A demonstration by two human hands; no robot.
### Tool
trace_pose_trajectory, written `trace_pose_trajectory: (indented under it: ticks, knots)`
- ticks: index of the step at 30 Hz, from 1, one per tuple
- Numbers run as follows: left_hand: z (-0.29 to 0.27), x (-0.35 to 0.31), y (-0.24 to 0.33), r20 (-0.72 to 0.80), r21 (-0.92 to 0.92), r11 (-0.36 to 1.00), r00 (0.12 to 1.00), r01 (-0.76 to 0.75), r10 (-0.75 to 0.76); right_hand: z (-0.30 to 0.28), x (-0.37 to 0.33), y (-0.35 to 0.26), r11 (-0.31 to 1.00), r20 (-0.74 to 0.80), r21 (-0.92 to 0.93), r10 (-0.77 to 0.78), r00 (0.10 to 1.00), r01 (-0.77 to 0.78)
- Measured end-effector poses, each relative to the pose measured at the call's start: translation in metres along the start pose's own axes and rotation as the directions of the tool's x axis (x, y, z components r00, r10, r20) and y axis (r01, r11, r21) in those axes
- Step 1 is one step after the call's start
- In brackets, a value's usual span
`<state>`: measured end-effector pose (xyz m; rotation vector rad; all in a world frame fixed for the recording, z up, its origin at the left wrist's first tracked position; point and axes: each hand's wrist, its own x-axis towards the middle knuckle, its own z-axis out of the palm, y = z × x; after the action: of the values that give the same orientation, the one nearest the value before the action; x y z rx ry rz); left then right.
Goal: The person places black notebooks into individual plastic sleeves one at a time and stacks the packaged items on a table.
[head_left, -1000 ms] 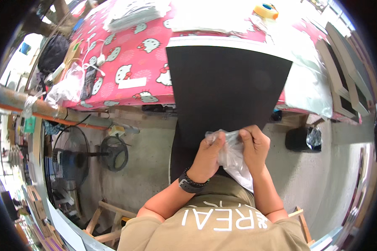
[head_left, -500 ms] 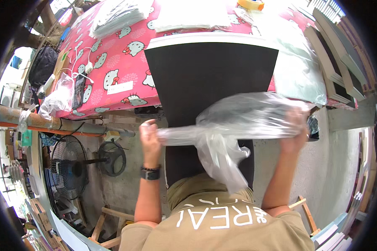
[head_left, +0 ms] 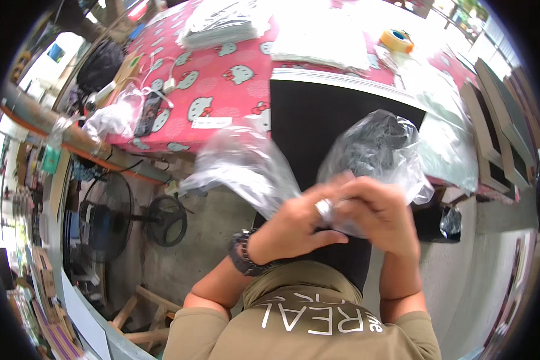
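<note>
A clear plastic sheet or bag (head_left: 375, 144) is gathered at its middle between my two hands, its loose ends puffing out to both sides. My left hand (head_left: 300, 225), with a dark watch on its wrist, closes round the bunched part. Over the same spot curls my right hand (head_left: 378, 210), somewhat blurred and touching the left; the overlap hides some fingertips. Behind the plastic, a flat black panel (head_left: 306, 120) with a white far edge reaches from the table toward my body.
A pink patterned cloth covers the table (head_left: 216, 90). On it are stacks of plastic-wrapped sheets (head_left: 222, 24), a yellow tape roll (head_left: 396, 41), and a dark remote-like device (head_left: 147, 114) with white cables. Panels (head_left: 492, 132) lean at right. A fan (head_left: 105, 216) stands lower left.
My hands have come together from wide apart, bunching the stretched plastic between them. The view has turned, so the table and black panel appear shifted to the right.
</note>
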<state>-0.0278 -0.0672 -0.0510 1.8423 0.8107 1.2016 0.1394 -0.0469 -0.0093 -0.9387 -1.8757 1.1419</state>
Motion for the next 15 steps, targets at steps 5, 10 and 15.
trace_pose_trajectory:
  ticks: [5, 10, 15]
  knots:
    - [-0.021, -0.034, -0.016, 0.000, -0.706, 0.706, 0.997, 0.058, -0.082, -0.043, -0.017, 0.023, 0.974, 0.726, 0.228, -0.182, 0.663, 0.018]
    - [-0.047, -0.047, -0.038, -0.165, -0.980, 0.160, 0.934, -0.119, -0.316, -0.021, -0.048, 0.065, 0.637, 0.426, 0.769, -0.558, 0.712, 0.039]
    - [-0.034, -0.039, -0.058, 0.519, -0.808, 0.494, 0.784, 0.321, 0.341, -0.039, -0.067, 0.095, 0.798, -0.173, 0.602, 0.096, 0.980, 0.028]
